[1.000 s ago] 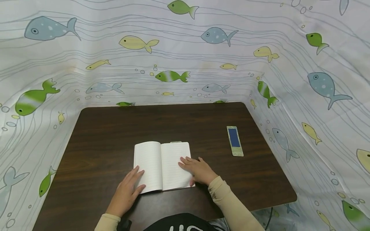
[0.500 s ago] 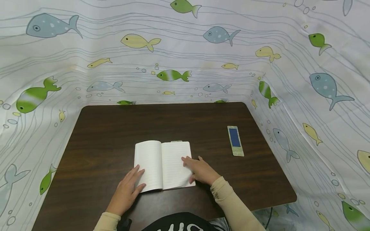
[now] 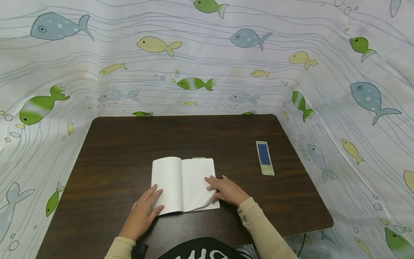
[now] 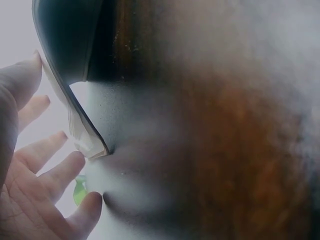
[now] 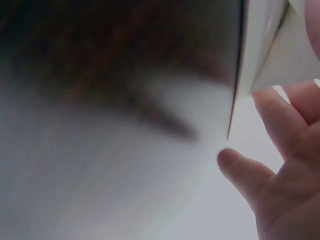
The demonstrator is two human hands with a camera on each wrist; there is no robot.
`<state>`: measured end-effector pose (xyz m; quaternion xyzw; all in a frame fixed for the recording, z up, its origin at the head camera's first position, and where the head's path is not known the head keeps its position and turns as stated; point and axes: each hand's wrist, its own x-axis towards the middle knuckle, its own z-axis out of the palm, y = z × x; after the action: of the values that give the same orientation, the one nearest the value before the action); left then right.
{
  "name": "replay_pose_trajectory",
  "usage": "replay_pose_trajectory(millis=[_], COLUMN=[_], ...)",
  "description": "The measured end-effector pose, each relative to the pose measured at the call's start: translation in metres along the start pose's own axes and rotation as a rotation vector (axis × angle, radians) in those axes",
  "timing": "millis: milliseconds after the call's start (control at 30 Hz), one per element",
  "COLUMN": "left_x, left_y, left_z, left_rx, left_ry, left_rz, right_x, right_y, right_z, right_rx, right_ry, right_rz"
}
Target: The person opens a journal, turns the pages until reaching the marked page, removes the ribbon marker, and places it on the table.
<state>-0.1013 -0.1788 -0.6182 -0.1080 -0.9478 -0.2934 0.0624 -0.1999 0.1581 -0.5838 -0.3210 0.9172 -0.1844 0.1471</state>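
Observation:
A notebook [image 3: 166, 180] with lined white pages lies open in the head view, near the front of the dark table. My left hand [image 3: 139, 217] rests along its left edge, fingers spread and fairly straight over the left page. At the right page, my right hand [image 3: 230, 192] pinches a page [image 3: 203, 201] by its lower right part, and that corner curls up from the sheets below. The right wrist view shows the raised page [image 5: 292, 55] between thumb and fingers. In the left wrist view, the notebook's edge [image 4: 82, 120] stands beside the thumb and fingertips.
A flat phone-like card [image 3: 265, 158] with a blue panel lies on the brown wooden table [image 3: 123, 144], right of the notebook. Fish-patterned white cloth [image 3: 207, 54] surrounds the table's back and sides. Dark clothing [image 3: 200, 248] shows at the near edge.
My right hand has drawn slightly to the right, its fingers coming closer to the thumb, and the right page's lower corner has lifted and curled. The left hand stays in place.

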Motion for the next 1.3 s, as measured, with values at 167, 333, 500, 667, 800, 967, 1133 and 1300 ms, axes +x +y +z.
replay_pose_trajectory(millis=[167,333,500,667,800,967,1133,1300], left_x=[0.001,0.001,-0.001,-0.002,-0.001,-0.001,-0.002,-0.002], left_y=[0.002,0.002,0.002,0.002,0.003,0.004,0.003,0.003], left_z=[-0.002,-0.002,-0.001,0.000,-0.002,-0.003,-0.001,0.001], left_rx=[0.004,-0.008,-0.008,-0.003,0.000,0.000,-0.006,-0.001], left_ry=[0.007,0.018,0.027,0.036,0.035,0.020,0.009,0.011], left_rz=[0.005,0.006,0.017,0.025,0.021,0.006,-0.003,0.004], right_x=[-0.004,-0.007,-0.006,-0.009,-0.013,-0.015,-0.014,-0.015], right_y=[-0.001,-0.004,-0.005,-0.007,-0.009,-0.011,-0.009,-0.008], right_z=[-0.004,-0.005,-0.005,-0.004,-0.002,-0.002,-0.004,-0.006], right_rx=[-0.029,-0.067,-0.118,-0.148,-0.191,-0.200,-0.143,-0.099], right_ry=[-0.042,-0.060,-0.074,-0.084,-0.088,-0.108,-0.152,-0.169], right_rz=[0.014,0.001,0.015,0.024,0.013,0.014,0.038,0.051])
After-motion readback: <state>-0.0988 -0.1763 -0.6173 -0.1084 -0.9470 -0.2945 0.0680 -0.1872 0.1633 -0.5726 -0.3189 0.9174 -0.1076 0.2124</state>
